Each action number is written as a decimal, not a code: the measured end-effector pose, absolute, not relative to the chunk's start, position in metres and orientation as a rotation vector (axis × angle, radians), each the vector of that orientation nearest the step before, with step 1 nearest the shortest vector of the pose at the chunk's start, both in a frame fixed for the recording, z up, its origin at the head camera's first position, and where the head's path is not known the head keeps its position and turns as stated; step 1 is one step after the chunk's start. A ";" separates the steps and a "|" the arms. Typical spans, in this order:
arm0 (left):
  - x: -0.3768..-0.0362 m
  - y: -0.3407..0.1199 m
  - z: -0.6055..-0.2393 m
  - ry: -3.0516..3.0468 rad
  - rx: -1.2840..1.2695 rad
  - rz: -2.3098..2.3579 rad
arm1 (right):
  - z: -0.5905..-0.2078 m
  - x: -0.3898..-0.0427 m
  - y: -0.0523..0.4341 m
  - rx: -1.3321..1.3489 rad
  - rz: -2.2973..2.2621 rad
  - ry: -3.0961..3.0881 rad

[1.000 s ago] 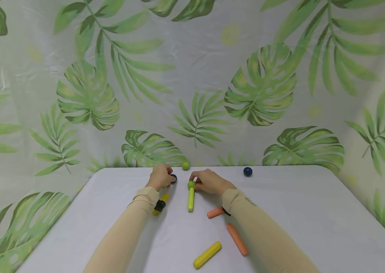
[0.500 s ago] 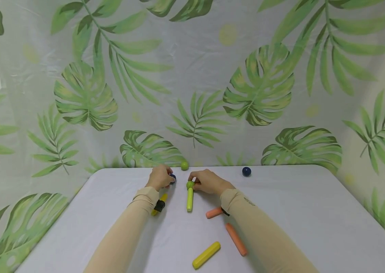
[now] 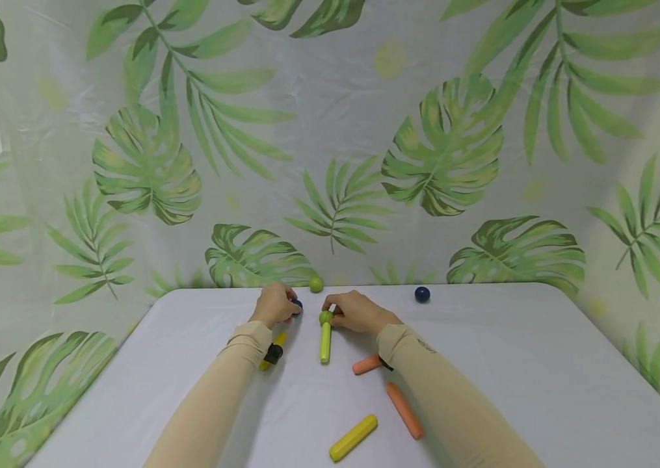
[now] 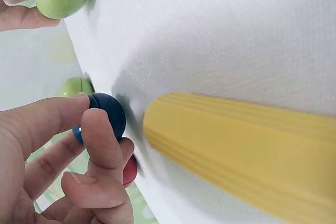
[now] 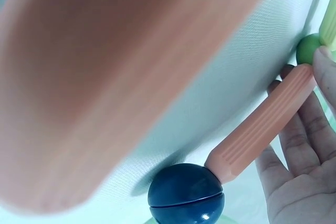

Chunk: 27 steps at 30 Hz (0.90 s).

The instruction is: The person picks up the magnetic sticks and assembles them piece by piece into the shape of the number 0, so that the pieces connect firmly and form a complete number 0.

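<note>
My left hand (image 3: 274, 304) pinches a dark blue ball (image 4: 111, 113) between thumb and fingers, low over the table. A red ball (image 4: 130, 171) shows partly behind those fingers in the left wrist view. To the right, my right hand (image 3: 359, 311) pinches a green ball (image 3: 326, 317). A yellow-green stick (image 3: 325, 344) lies with its far end against that ball; I cannot tell whether they are joined. Under my left wrist is a yellow stick (image 4: 241, 150), partly hidden in the head view. A short orange stick (image 3: 367, 364) sticks out from under my right wrist.
Another green ball (image 3: 316, 284) sits at the table's back edge, with a dark blue ball (image 3: 422, 294) farther right. Nearer me lie a second orange stick (image 3: 404, 411) beside my right forearm and a second yellow stick (image 3: 354, 439). A leaf-patterned curtain (image 3: 341, 130) hangs behind the white table (image 3: 511, 364).
</note>
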<state>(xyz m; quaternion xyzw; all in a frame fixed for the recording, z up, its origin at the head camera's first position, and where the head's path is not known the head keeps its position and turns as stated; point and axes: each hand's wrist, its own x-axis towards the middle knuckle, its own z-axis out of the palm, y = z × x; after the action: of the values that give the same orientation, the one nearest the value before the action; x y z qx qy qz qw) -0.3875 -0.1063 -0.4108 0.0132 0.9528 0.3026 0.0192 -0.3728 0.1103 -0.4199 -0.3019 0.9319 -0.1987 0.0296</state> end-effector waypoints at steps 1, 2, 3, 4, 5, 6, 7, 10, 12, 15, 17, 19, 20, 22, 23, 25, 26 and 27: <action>-0.387 -0.106 -0.411 2.957 0.048 0.945 | -0.420 -0.373 0.110 -0.924 -0.613 2.875; -0.387 -0.106 -0.411 2.956 0.053 0.953 | -0.420 -0.373 0.110 -0.916 -0.612 2.877; -0.387 -0.106 -0.410 2.957 0.064 0.958 | -0.420 -0.373 0.110 -0.906 -0.612 2.878; -0.386 -0.106 -0.410 2.958 0.076 0.962 | -0.420 -0.373 0.110 -0.900 -0.611 2.879; -0.386 -0.105 -0.409 2.962 0.089 0.962 | -0.420 -0.373 0.110 -0.893 -0.613 2.879; -0.385 -0.105 -0.409 2.965 0.102 0.962 | -0.420 -0.374 0.111 -0.885 -0.612 2.879; -0.383 -0.105 -0.408 2.969 0.116 0.962 | -0.420 -0.374 0.111 -0.881 -0.615 2.878; -0.379 -0.104 -0.404 2.969 0.150 0.963 | -0.419 -0.373 0.112 -0.903 -0.629 2.875; -0.377 -0.105 -0.401 2.964 0.167 0.964 | -0.423 -0.375 0.114 -0.965 -0.636 2.878; -0.372 -0.105 -0.399 2.946 0.194 0.985 | -0.420 -0.373 0.114 -0.996 -0.646 2.875; -0.369 -0.105 -0.397 2.935 0.213 1.002 | -0.420 -0.373 0.113 -0.982 -0.639 2.876; -0.366 -0.105 -0.396 2.926 0.241 1.017 | -0.417 -0.369 0.110 -0.923 -0.638 2.868; -0.363 -0.105 -0.395 2.926 0.255 1.018 | -0.417 -0.370 0.110 -0.908 -0.636 2.867; -0.359 -0.105 -0.394 2.920 0.273 1.022 | -0.419 -0.370 0.109 -0.891 -0.632 2.870; -0.356 -0.106 -0.393 2.918 0.285 1.023 | -0.419 -0.370 0.109 -0.884 -0.633 2.872; -0.352 -0.106 -0.392 2.908 0.304 1.026 | -0.420 -0.371 0.109 -0.869 -0.636 2.877; -0.350 -0.106 -0.391 2.902 0.309 1.027 | -0.420 -0.371 0.109 -0.864 -0.637 2.879; -0.348 -0.106 -0.391 2.893 0.315 1.028 | -0.420 -0.371 0.109 -0.861 -0.639 2.882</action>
<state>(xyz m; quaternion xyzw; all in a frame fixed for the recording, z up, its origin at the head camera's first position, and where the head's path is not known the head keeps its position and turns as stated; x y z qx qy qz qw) -0.3476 -0.1061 -0.3905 0.1020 0.9370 0.3330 0.0277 -0.3709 0.1089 -0.4202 -0.2798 0.9368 -0.2075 0.0333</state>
